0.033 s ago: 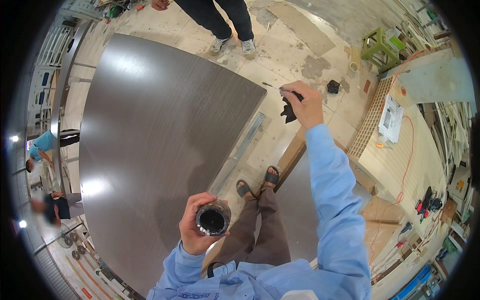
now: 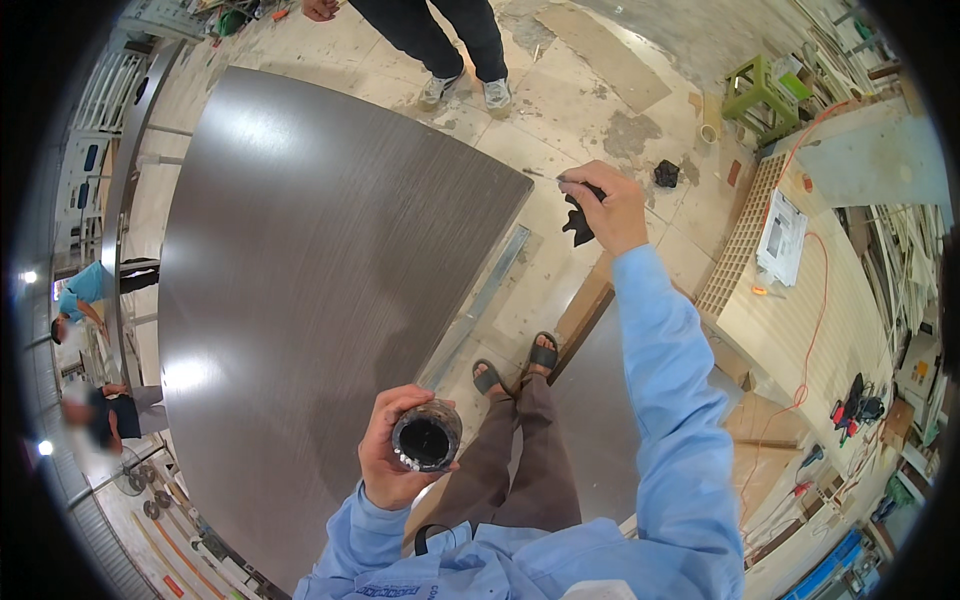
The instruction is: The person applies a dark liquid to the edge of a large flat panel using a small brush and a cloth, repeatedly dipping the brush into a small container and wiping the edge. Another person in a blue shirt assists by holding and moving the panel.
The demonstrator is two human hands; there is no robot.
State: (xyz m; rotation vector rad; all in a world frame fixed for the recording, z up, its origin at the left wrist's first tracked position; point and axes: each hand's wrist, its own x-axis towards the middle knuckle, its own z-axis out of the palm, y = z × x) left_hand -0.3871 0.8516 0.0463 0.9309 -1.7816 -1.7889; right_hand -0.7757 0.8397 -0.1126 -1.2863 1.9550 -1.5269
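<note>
My left hand [image 2: 385, 460] is wrapped round a small open jar [image 2: 449, 418] with a dark inside and smeared walls, held over the near edge of a large brown-grey wood-grain panel [image 2: 320, 240]. Some white specks show at the jar's lower rim. Stretched forward, my right hand [image 2: 614, 208] pinches a thin brush-like stick [image 2: 546, 177], its dark tip beside the panel's far right corner. A black crumpled cloth [image 2: 577, 226] hangs from the same hand. I cannot tell whether the tip touches the panel.
A person in dark trousers [image 2: 480, 45] stands beyond the panel. Two more people are at the far left. To the right are a slatted pale table [image 2: 815, 310] with papers [image 2: 782, 240] and an orange cord, and a green stool [image 2: 755, 98]. A black crumpled thing [image 2: 666, 174] lies on the floor.
The stick's tip has dipped very slightly in my right hand. Nothing else has visibly moved.
</note>
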